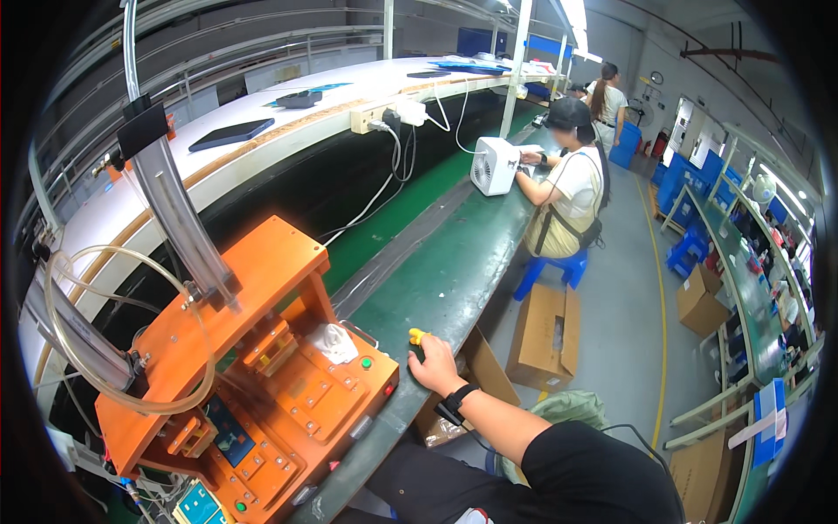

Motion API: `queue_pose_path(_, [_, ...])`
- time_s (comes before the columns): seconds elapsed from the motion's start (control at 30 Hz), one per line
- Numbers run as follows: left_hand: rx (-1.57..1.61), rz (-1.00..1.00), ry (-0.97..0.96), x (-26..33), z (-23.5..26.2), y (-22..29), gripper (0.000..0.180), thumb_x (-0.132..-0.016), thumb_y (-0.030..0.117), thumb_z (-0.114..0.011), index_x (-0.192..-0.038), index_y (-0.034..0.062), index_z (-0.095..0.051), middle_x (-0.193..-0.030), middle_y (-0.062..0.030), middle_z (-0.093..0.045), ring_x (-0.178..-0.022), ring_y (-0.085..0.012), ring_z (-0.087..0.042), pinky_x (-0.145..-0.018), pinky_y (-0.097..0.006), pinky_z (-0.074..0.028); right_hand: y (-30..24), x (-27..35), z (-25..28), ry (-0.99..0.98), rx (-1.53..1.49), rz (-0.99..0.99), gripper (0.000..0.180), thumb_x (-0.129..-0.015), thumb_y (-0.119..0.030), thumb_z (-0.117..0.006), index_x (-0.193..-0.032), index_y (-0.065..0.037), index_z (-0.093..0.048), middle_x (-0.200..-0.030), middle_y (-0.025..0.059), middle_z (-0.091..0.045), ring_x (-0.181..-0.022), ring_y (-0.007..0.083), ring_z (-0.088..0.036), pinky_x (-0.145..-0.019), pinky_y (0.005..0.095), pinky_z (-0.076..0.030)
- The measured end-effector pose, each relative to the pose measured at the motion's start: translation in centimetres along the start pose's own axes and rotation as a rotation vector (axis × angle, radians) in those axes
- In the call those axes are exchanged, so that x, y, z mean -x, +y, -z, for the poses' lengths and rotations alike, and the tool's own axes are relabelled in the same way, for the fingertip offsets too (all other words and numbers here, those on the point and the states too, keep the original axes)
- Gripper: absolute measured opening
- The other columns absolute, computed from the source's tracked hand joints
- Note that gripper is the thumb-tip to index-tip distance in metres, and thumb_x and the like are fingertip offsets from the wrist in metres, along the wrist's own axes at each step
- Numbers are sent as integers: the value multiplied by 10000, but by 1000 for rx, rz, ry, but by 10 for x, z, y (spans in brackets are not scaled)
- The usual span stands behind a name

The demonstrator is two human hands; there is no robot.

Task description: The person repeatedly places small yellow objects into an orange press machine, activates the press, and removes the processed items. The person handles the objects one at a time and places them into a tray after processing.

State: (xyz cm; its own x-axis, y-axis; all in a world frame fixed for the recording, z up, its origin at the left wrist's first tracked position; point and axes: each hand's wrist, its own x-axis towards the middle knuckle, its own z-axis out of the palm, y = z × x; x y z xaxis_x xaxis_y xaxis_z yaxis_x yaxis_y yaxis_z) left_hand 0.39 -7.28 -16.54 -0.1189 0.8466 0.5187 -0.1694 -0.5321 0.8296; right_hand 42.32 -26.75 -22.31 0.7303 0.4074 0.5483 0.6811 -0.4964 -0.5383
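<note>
My right hand (434, 364) rests at the edge of the green bench (436, 293), thumb apart from the fingers. Yellow covers (419, 336) appear to sit on its fingertips, and I see nothing held. A dark watch band (456, 403) circles the wrist. Left of the hand stands an orange press machine (301, 437) with metal cylinders on top and green buttons on its front corners. A crumpled white cloth (334, 342) lies on its nearer right part. In its left bay lies a dark flat panel (229, 434). My left hand is out of view.
Farther along the bench stand a white box fan (495, 166) and a seated person (572, 188) on a blue stool (552, 272). Cardboard boxes (543, 336) stand on the floor beside the bench. A white shelf (349, 92) with a dark tablet-like slab (231, 134) runs behind; cables hang down.
</note>
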Motion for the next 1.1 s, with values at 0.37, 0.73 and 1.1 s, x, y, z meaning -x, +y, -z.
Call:
queue_pose_path(0.37, [-37, -14, -7, 3, -1, 1, 525, -1140, 293, -406, -1379, -133, -598, -1371, -294, -647, -1262, -434, -616, -1096, -516, -485, -13, 1, 6, -34, 215, 50, 368, -866, -256, -724, -1162, -44, -671, -1231, 197, -601, -1228, 391, -544, -998, 526, -429])
queue_pose_path(0.73, [-47, -83, -58, 2, 4, -17, 504, -1138, 276, -412, -1362, -129, -612, -1345, -295, -660, -1239, -436, -628, -1082, -511, -494, -15, 0, 9, -74, 227, 41, 388, -864, -265, -690, -1187, -51, -675, -1197, 198, -607, -1211, 391, -544, -1017, 520, -417])
queue_pose_path(1.1, [-90, -229, -70, -5, 58, -77, 483, -1134, 258, -418, -1345, -124, -625, -1322, -297, -670, -1216, -439, -637, -1069, -507, -503, -17, 4, 10, -91, 265, 72, 400, -832, -229, -700, -1188, -51, -659, -1190, 173, -626, -1187, 352, -578, -974, 485, -441])
